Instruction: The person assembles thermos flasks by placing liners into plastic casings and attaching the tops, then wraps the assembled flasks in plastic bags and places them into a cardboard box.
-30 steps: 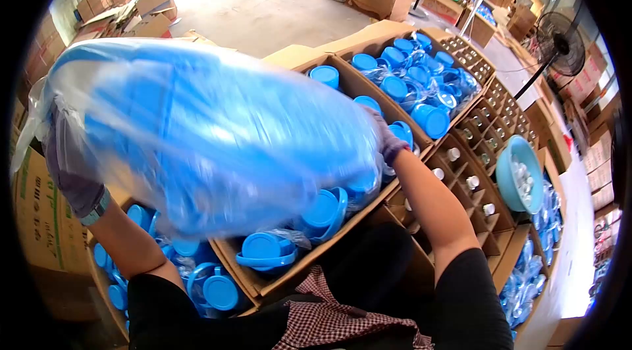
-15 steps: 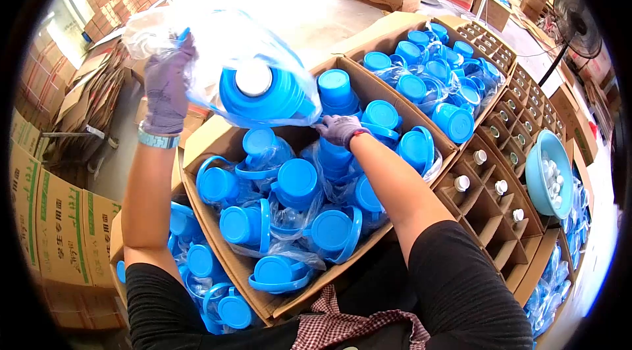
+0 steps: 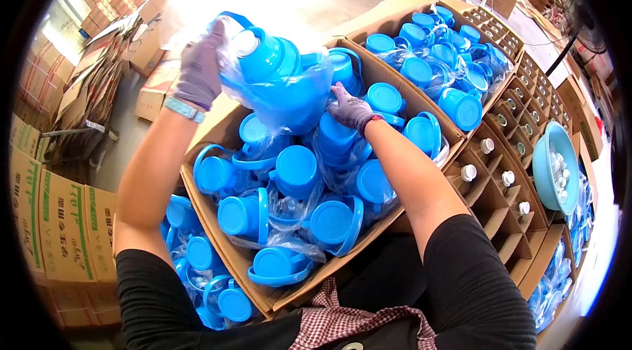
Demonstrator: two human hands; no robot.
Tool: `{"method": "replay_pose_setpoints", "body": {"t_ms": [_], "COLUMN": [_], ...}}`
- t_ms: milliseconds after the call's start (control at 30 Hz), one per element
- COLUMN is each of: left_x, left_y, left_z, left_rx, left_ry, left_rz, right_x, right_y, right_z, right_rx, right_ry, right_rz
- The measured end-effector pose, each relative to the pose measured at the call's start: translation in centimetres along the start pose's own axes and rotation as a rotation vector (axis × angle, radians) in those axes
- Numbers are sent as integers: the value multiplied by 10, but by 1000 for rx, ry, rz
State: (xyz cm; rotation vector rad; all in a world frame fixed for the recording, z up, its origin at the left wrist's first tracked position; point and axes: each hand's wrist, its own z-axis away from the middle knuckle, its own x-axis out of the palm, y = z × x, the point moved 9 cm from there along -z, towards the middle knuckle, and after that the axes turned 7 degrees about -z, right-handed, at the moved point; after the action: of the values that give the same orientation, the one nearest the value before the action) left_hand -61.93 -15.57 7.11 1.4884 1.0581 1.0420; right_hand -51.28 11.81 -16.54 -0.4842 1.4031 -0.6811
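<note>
My left hand [image 3: 202, 70], in a grey-purple glove, is closed at the raised handle of a blue thermos jug [image 3: 270, 60] with a white stopper. The jug tilts inside a clear plastic bag [image 3: 289, 103], above an open carton [image 3: 227, 264]. At the bag's right edge, my gloved right hand [image 3: 352, 112] has its fingers closed, apparently pinching the film. Below both hands, the carton holds several blue cup-lidded jugs [image 3: 296, 167] with loop handles, wrapped in clear film. The jug's lower end is hidden by the crumpled bag.
Another carton of blue jugs [image 3: 416, 70] stands behind to the right. Divided cartons [image 3: 487, 202] with white-capped bottles lie at right, beside a light-blue basin [image 3: 541, 172] of white stoppers. More blue jugs [image 3: 201, 252] sit at lower left. Flattened cardboard [image 3: 99, 80] is stacked at left.
The jug has tipped more upright and shifted slightly right, with its stopper higher. My left hand has moved right, and my right hand has risen slightly rightward.
</note>
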Motion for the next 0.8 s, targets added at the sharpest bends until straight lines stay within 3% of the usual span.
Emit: {"method": "replay_pose_setpoints", "body": {"t_ms": [67,200,300,333,433,500,567,600,633,667,700,800], "left_x": [0,36,32,39,58,78,64,65,59,48,36,-6], "left_y": [-29,11,20,20,6,-3,-76,-94,-134,-174,-214,-318], "left_z": [-1,46,48,53,70,65,11,16,9,13,2,-26], "left_rx": [14,208,158,160,23,154,143,186,36,-340,-342,-148], "left_ry": [126,166,-10,45,-181,-130,-59,173,190,188,139,275], "left_rz": [61,-156,-486,-393,-427,-423,-563,-424,-343,-508,-601,-519], "right_x": [0,1,-2,-3,17,18,-3,-5,-8,-11,-13,-38], "right_y": [6,4,-10,-19,-22,-6,-20,-22,-22,-29,-34,-48], "right_z": [2,6,20,24,20,6,17,22,33,40,50,122], "right_rx": [31,-108,-140,-206,-173,-80,-86,-96,-100,-127,-213,-380], "right_ry": [53,95,13,28,-14,19,192,332,468,452,504,418], "right_rz": [13,25,-13,14,173,142,82,97,112,119,50,-143]}}
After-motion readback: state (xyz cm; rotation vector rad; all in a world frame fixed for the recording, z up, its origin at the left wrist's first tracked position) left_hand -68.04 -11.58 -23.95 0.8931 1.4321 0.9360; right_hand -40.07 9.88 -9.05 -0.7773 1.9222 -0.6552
